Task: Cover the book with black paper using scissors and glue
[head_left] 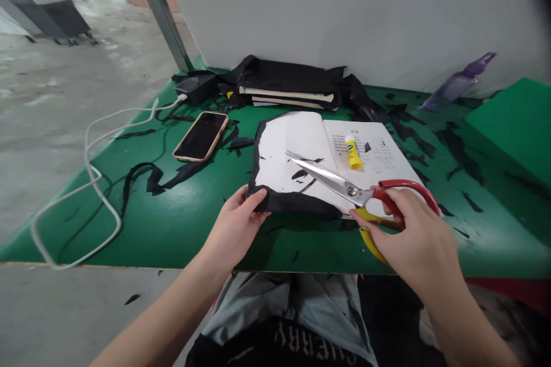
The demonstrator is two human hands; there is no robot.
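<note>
My left hand point(236, 228) pinched the near left corner of a black sheet point(297, 202) between thumb and fingers, closed on its edge, at the near side of the green table point(181, 223). The sheet lay under an open booklet point(336, 152) whose left page was blank white and whose right page carried printed lines too small for me to read. My right hand point(415, 241) was wrapped around the handles of the scissors point(344, 183), one handle red and the other yellow, fingers curled shut on them. The blades were closed or nearly so, pointing away to the left over the white page, with small black scraps beside them. A yellow glue stick point(353, 152) lay on the printed page; its blue label held writing I could not make out. To the left a phone point(201, 136) lay face up with a dark screen, just beside black paper strips point(148, 178). A white cable point(92, 183) looped off the table's left edge from a black charger point(196, 87). At the back a black-wrapped stack of books point(286, 89) sat against the wall, and a purple bottle point(458, 83) lay tilted to the right. On my shirt I could read part of a word, "CHERRY", upside down.
</note>
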